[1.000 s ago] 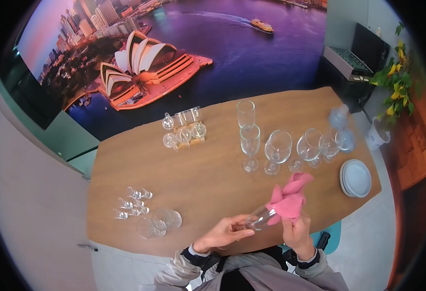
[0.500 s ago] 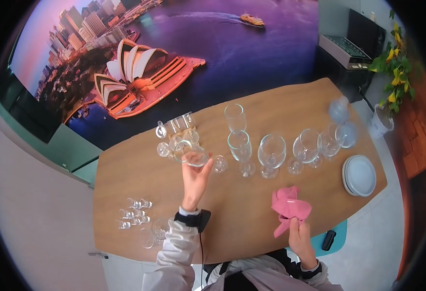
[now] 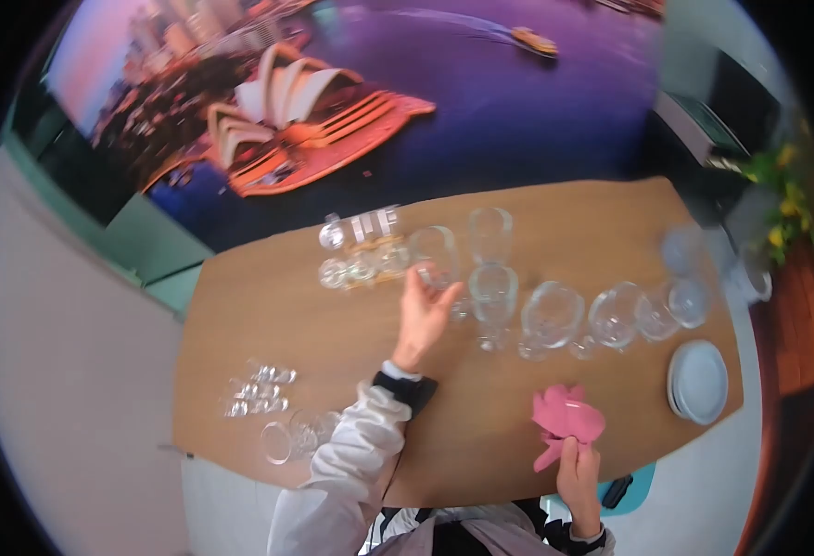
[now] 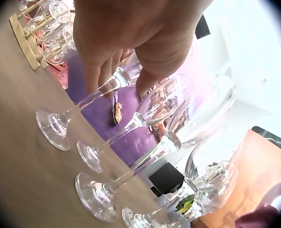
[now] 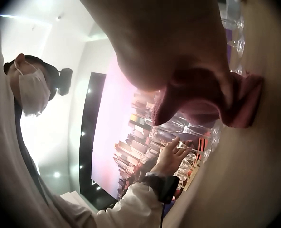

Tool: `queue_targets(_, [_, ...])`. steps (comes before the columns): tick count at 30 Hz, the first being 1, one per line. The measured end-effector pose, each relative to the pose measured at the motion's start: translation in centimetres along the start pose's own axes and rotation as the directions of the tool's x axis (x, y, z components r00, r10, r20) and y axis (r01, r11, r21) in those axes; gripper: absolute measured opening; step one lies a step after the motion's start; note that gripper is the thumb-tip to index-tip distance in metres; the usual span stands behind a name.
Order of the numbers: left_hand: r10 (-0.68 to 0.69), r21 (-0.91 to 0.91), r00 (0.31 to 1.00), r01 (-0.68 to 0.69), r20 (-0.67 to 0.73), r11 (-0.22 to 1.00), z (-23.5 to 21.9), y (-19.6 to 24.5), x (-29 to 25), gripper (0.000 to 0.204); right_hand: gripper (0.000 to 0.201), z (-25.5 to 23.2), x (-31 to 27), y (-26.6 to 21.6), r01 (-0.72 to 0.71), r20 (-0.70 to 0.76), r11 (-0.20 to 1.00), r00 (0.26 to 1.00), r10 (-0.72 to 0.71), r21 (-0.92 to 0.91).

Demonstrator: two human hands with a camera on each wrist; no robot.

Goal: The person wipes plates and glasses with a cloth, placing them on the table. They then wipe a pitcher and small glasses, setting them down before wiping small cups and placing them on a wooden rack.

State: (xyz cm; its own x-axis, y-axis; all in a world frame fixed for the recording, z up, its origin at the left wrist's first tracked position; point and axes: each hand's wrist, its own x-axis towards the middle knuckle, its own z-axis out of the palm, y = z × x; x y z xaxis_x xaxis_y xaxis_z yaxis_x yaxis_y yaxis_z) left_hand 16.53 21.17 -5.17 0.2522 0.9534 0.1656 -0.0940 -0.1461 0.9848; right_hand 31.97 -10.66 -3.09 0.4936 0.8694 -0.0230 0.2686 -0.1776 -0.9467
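My left hand (image 3: pixel 419 320) reaches over the table and holds a clear stemmed glass (image 3: pixel 437 245) near the lower part of its bowl. In the left wrist view, thumb and fingers lie on either side of that bowl, and the glass foot (image 4: pixel 52 130) is close over the tabletop. Other stemmed glasses (image 4: pixel 152 107) stand beside it in a row. Nearer my body, my right hand (image 3: pixel 578 477) pinches a bunched pink cloth (image 3: pixel 569 419) above the table. The right wrist view shows the cloth (image 5: pixel 242 102) draped below the fingers.
A wooden rack (image 3: pixel 365 259) with small glass cups is at the back left. Several shot glasses (image 3: pixel 263 394) and two tumblers (image 3: pixel 300 435) stand at the front left. White plates (image 3: pixel 699 380) are stacked by the right edge, with bluish glassware (image 3: pixel 688 301) behind them.
The glass has left the cloth in my right hand; my left hand has carried it forward to the stemmed glasses, tilted half a second ago and more upright now. My right hand keeps the cloth.
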Motion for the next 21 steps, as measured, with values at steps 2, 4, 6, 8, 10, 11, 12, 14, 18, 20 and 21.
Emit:
queue_targets(2, [0.126, 0.168, 0.992, -0.125, 0.003, 0.978, -0.6, -2.0, 0.1, 0.056, 0.029, -0.3, 0.2, -0.5, -0.033, 0.144, 0.998, 0.989, 0.04, -0.052])
queue_targets(4, [0.245, 0.305, 0.965, -0.206, -0.095, 0.93, -0.3, 0.7, -2.2, 0.063, 0.03, 0.0, -0.2, 0.0, 0.092, 0.065, 0.981, 0.995, -0.082, -0.17])
queue_targets(6, [0.22, 0.37, 0.97, -0.167, -0.105, 0.914, -1.7, 2.1, -5.5, 0.062, 0.031, 0.4, -0.3, 0.9, 0.139, 0.057, 0.97, 0.99, -0.13, -0.199])
queue_targets(8, [0.181, 0.426, 0.983, -0.147, -0.039, 0.892, -2.4, 3.1, -9.7, 0.061, 0.033, 0.4, -0.4, 0.9, 0.245, -0.022, 0.912, 0.964, -0.267, -0.329])
queue_targets(10, [0.158, 0.448, 0.987, -0.125, -0.036, 0.885, -3.9, 4.3, -14.4, 0.054, 0.034, 0.1, -0.5, 0.7, 0.224, 0.01, 0.891, 0.971, -0.24, -0.395])
queue_targets(11, [0.143, 0.458, 0.988, -0.101, -0.059, 0.883, -5.0, 4.8, -16.7, 0.049, 0.032, 0.3, -0.4, 0.8, 0.232, 0.0, 0.907, 0.969, -0.248, -0.352])
queue_targets(12, [0.149, 0.528, 0.984, -0.077, -0.095, 0.846, -6.4, 5.3, -19.0, 0.046, 0.03, 0.5, -0.3, 0.7, 0.239, -0.012, 0.921, 0.967, -0.255, -0.308])
queue_targets(14, [0.23, 0.686, 0.959, -0.055, -0.167, 0.725, -9.2, 6.6, -22.7, 0.041, 0.028, 0.7, -0.4, -0.2, 0.157, 0.024, 0.964, 0.987, -0.156, -0.215])
queue_targets(18, [0.263, 0.919, 0.957, 0.007, -0.12, 0.395, -14.8, 11.2, -24.7, 0.063, 0.032, 2.7, -0.1, 0.0, 0.155, 0.042, 0.98, 0.988, -0.151, -0.127])
queue_targets(20, [0.191, 0.966, 0.978, 0.035, -0.086, 0.257, -16.8, 12.1, -23.9, 0.07, 0.029, 3.9, 0.0, -0.6, 0.162, 0.057, 0.982, 0.986, -0.157, -0.097])
queue_targets(21, [0.109, 0.993, 0.993, 0.041, -0.053, 0.107, -17.5, 12.4, -23.8, 0.078, 0.027, 4.5, 0.0, -0.9, 0.16, 0.065, 0.985, 0.986, -0.156, -0.063])
